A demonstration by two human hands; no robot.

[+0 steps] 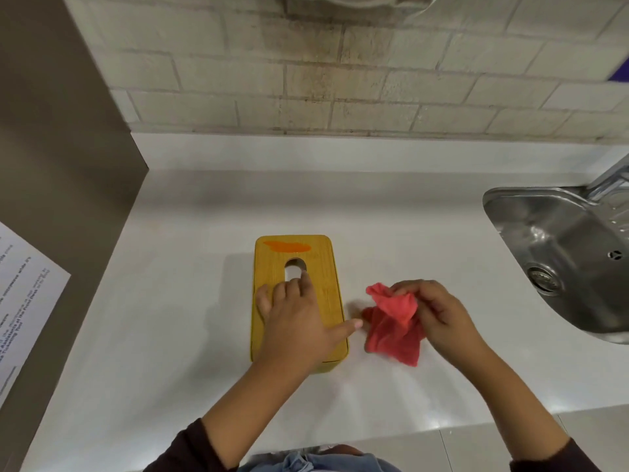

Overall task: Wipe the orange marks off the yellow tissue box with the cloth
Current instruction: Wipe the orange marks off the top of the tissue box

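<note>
Forearms reach over a white countertop (170, 301): left hand (292, 321) spread flat, steadying the yellow tissue box (328, 284); right hand (439, 315) pinching a red cloth (391, 332) just beside it. Orange marks (287, 247) streak the lengthwise box's far end.

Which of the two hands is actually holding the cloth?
The right hand: it pinches the bunched red cloth beside the box. The left hand holds nothing and lies flat on the yellow tissue box lid.
</note>
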